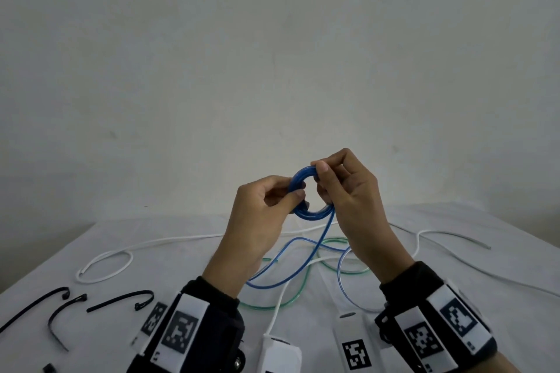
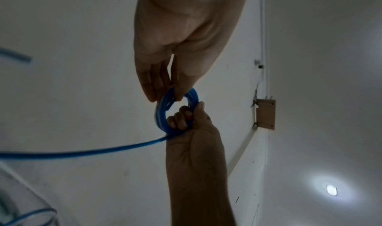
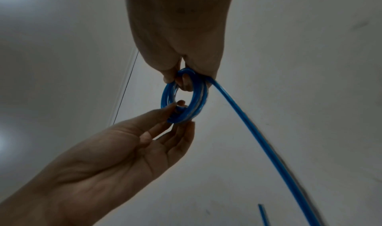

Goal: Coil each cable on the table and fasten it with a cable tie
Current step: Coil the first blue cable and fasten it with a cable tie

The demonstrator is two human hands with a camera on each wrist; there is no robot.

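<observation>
Both hands hold a small coil of blue cable (image 1: 316, 211) up above the table. My left hand (image 1: 295, 195) pinches the coil's left side between thumb and fingers. At the coil's top right my right hand (image 1: 318, 174) grips it, fingers curled through the ring. The left wrist view shows the coil (image 2: 160, 115) with the left hand (image 2: 165, 97) above and the right hand (image 2: 186, 115) below. In the right wrist view the coil (image 3: 165, 95) hangs from the right hand (image 3: 184, 79). A loose blue tail (image 1: 303, 263) runs down to the table.
Three black cable ties (image 1: 121, 300) lie at the near left of the white tablecloth (image 1: 485, 251). A green cable (image 1: 333, 241) and a white cable (image 1: 106, 263) sprawl under and beside the hands. A white device (image 1: 278, 351) sits at the near edge.
</observation>
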